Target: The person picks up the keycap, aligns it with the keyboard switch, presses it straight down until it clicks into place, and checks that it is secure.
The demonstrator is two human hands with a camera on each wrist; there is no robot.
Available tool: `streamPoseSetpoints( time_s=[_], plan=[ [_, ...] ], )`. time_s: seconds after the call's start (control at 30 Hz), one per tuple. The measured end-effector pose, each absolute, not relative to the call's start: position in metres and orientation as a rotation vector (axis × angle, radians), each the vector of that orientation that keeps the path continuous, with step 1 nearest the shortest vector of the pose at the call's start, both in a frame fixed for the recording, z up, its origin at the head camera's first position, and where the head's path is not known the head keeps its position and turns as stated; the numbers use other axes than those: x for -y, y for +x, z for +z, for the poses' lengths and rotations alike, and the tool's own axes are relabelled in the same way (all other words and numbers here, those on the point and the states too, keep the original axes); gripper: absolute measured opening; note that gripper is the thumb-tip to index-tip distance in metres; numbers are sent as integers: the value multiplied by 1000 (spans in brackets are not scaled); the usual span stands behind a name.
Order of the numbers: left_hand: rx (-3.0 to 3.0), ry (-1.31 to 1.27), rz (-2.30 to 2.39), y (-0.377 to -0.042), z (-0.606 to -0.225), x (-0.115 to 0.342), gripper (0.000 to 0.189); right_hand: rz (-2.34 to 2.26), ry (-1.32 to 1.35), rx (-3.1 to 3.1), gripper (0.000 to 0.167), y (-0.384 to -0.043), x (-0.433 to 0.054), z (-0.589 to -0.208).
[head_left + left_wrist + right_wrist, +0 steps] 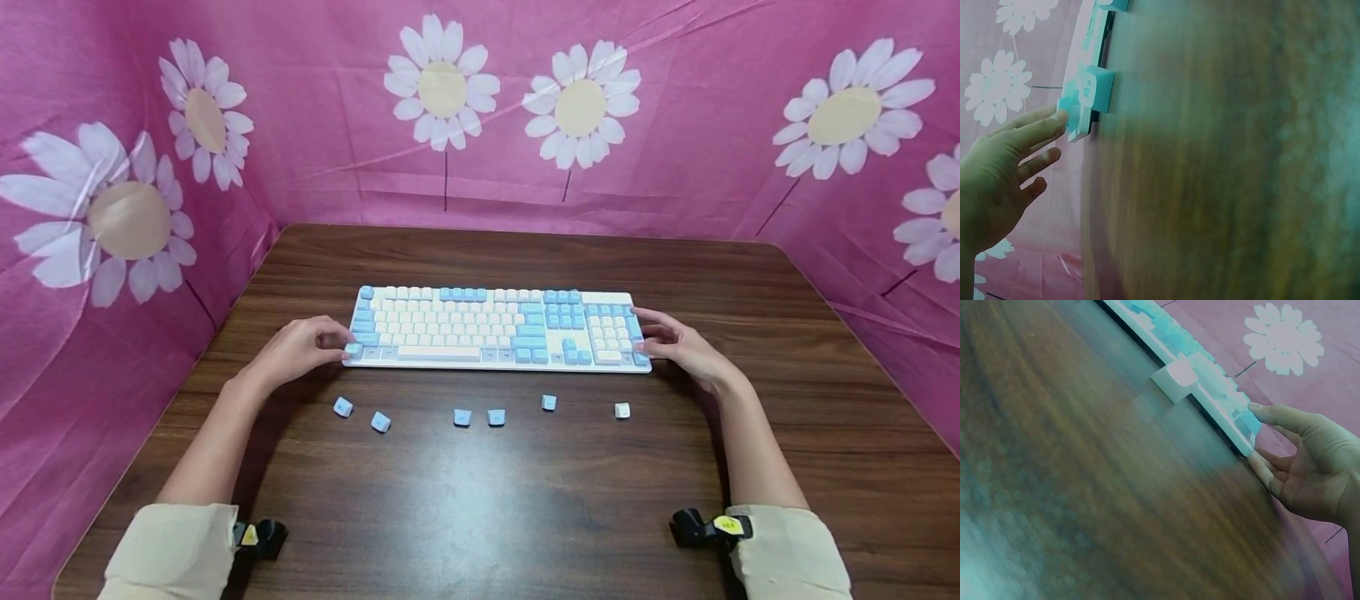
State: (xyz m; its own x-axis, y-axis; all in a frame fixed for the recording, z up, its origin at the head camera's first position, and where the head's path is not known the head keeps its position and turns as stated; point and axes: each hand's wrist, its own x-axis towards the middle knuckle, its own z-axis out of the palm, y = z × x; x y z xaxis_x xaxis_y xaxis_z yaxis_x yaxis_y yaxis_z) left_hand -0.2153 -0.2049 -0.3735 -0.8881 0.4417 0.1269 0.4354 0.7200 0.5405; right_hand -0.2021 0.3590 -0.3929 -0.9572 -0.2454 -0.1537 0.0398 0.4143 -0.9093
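A full-size keyboard (450, 318) with white and light-blue keys lies across the table. My left hand (300, 346) grips its left end, thumb at the front corner key. At the right end, my right hand (690, 354) grips the edge; in the right wrist view the thumb is on the corner key and other fingers are at the side. Bare switch spots show in the front row. Loose keycaps lie before the keyboard: blue ones at left (343, 407), middle (462, 417) and right of middle (549, 402), and a white keycap (622, 411) farthest right.
The dark wooden table (465, 508) extends in front of and behind the keyboard. A pink cloth (510, 192) printed with daisies hangs around the back and sides. Black straps with small devices (262, 537) sit at both sleeve cuffs.
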Motion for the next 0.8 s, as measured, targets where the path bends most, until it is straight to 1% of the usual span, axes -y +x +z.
streamPoseSetpoints(
  time_s=[0.57,0.8],
  plan=[
    [-2872,767,974,-219,-376,206,14,-1570,-164,-2399,69,-203,-359,-393],
    [-2868,757,935,-218,-375,207,17,-1561,-166,-2405,69,-203,-359,-393]
  ],
)
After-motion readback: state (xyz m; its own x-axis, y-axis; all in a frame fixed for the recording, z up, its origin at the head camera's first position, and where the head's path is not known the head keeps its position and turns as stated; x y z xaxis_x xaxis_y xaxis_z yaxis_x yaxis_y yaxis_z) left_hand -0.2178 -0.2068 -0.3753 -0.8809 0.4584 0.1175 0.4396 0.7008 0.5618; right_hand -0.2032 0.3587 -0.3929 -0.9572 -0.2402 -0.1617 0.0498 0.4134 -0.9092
